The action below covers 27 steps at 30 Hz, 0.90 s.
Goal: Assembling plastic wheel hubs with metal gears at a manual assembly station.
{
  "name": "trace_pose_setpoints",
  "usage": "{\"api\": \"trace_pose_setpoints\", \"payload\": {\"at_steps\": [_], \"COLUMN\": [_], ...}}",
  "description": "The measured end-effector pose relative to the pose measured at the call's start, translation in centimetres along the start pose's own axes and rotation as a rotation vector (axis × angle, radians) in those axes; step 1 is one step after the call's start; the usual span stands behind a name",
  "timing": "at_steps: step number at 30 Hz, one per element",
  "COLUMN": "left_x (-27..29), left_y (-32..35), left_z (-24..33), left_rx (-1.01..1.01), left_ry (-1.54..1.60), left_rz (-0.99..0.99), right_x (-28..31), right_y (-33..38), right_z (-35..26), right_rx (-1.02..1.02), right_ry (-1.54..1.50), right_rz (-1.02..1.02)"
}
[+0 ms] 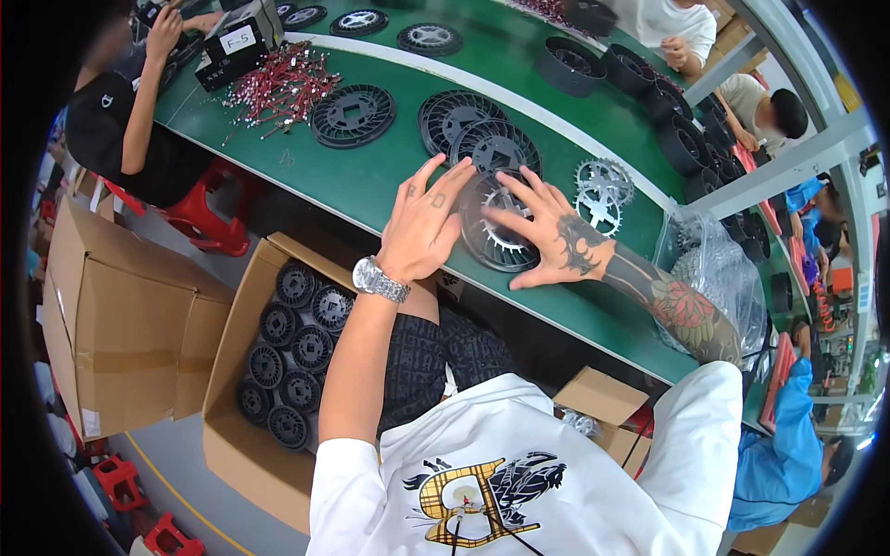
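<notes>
Black wheel point(496, 246), partly under right hand point(556, 233)

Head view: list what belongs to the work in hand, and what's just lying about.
Apparently in use:
black slotted disc beneath the right hand
loose silver toothed plates
open box of black wheels

Apparently just lying about:
red stool, lower left
far-left cardboard box

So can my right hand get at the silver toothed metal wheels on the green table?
Probably yes: those silver wheels lie beside your right hand, with only bare green tabletop showing between, though it's over a black ribbed disc.
</notes>
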<state>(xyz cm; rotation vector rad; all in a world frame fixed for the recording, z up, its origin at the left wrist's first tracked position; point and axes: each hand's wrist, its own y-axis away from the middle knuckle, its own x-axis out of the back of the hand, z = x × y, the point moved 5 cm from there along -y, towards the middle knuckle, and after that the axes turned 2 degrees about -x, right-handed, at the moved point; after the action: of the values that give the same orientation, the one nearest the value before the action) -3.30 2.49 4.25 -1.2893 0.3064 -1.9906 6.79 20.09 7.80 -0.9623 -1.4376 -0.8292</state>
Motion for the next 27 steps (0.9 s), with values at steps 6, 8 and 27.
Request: {"api": "trace_pose_setpoints", "payload": {"at_steps": [6,8,27], "left_x": [-0.9,-1.0,-0.3], "left_y": [0.0,0.1,0.1], "left_z": [-0.9,-1.0,0.0], "left_rx": [0.147,0.129,0.03], "left_ry": [-0.007,-0.07,-0.108], "left_rz": [-0.039,-0.028,0.032], "right_x": [1.1,2.1,-1.7], "right_y": [-0.2,-0.2,-6.7], "right_z": [-0.2,-0.6,24.9], "right_rx": [0.023,0.069,-0.777], "right_ry": [-0.061,0.03,-0.151], "right_rz": [0.088,0.114,0.253]}}
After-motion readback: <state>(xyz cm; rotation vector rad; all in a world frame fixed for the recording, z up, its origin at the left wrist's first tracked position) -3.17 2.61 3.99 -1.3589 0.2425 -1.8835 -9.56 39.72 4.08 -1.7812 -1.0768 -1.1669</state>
